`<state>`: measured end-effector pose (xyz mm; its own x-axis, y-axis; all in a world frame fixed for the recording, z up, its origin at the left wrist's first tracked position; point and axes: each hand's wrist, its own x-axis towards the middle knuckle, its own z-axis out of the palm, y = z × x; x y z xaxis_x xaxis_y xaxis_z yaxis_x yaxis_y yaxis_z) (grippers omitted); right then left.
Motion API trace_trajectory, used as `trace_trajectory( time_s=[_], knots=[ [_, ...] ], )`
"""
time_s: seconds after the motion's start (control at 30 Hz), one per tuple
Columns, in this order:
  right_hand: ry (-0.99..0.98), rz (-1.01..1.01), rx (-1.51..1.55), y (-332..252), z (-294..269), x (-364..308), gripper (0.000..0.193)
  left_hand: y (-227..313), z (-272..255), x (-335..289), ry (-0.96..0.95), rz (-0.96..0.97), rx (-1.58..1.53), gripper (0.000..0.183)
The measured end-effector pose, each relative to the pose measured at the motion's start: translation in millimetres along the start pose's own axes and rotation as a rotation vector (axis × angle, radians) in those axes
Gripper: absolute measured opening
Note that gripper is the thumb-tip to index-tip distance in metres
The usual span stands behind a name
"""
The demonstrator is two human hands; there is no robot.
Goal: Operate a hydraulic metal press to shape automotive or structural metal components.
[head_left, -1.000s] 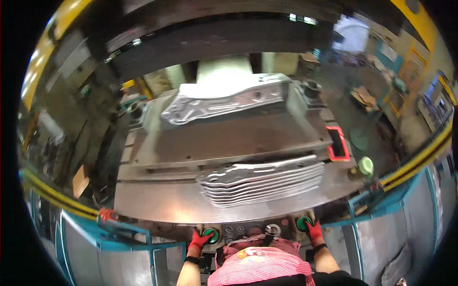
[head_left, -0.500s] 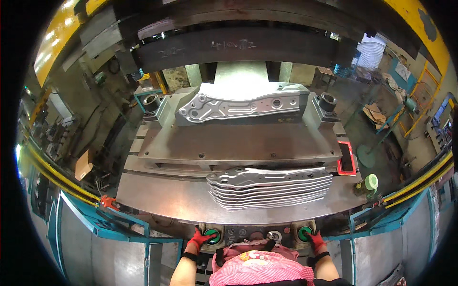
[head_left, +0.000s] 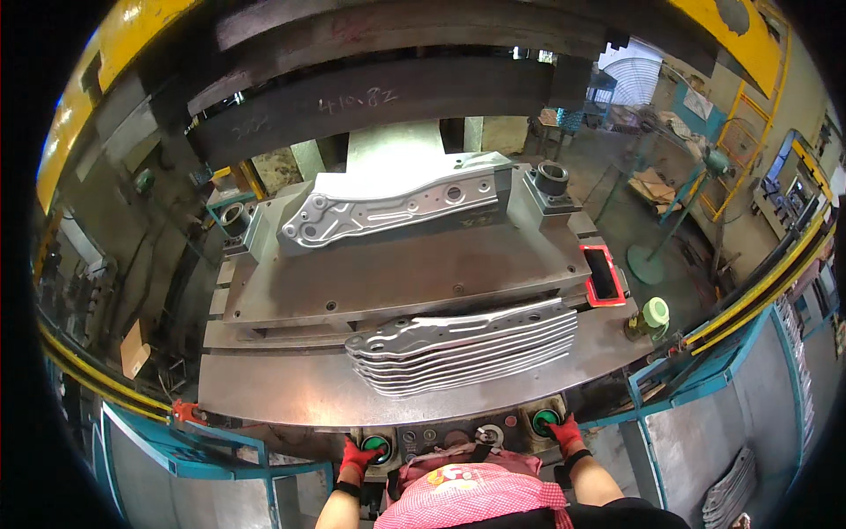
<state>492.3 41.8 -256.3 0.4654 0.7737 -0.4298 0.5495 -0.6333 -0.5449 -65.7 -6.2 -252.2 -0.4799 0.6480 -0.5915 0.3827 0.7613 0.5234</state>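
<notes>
My left hand (head_left: pixel 359 457), in a red glove, rests on the left green push button (head_left: pixel 375 449) with its fingers apart. Likewise gloved in red, my right hand (head_left: pixel 565 432) reaches onto the right green push button (head_left: pixel 545 421), fingers spread. Both buttons sit on a control panel (head_left: pixel 421 435) below the press table's front edge. Beyond it, a stack of long pressed metal parts (head_left: pixel 467 348) lies on the steel table (head_left: pixel 273 388). Farther back, one similar formed metal part (head_left: pixel 397 207) sits on the lower die (head_left: pixel 397 273), touched by neither hand.
Over the die hangs a dark upper press block (head_left: pixel 379 97) with chalk marks. Guide bushings (head_left: pixel 552 179) stand at the die's back corners. A red-framed dark flat object (head_left: pixel 604 276) and a green-capped bottle (head_left: pixel 654 313) are at the right. Yellow rails (head_left: pixel 749 286) flank the table.
My view has turned and tilted, so the press and table appear shifted left and slanted. Both hands stay at the green buttons; the metal parts keep their places.
</notes>
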Motion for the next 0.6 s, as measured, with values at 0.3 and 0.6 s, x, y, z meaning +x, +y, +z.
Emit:
trace_trajectory(
  time_s=[0.3,0.6],
  knots=[
    [-0.045,0.034,0.062,-22,-10,-17,0.107,-15,2,8,-0.014,0.053,-0.064,0.142],
    [-0.009,0.055,-0.049,-26,-9,-14,0.107,3,-7,-4,-0.093,0.034,-0.141,0.142]
  ],
)
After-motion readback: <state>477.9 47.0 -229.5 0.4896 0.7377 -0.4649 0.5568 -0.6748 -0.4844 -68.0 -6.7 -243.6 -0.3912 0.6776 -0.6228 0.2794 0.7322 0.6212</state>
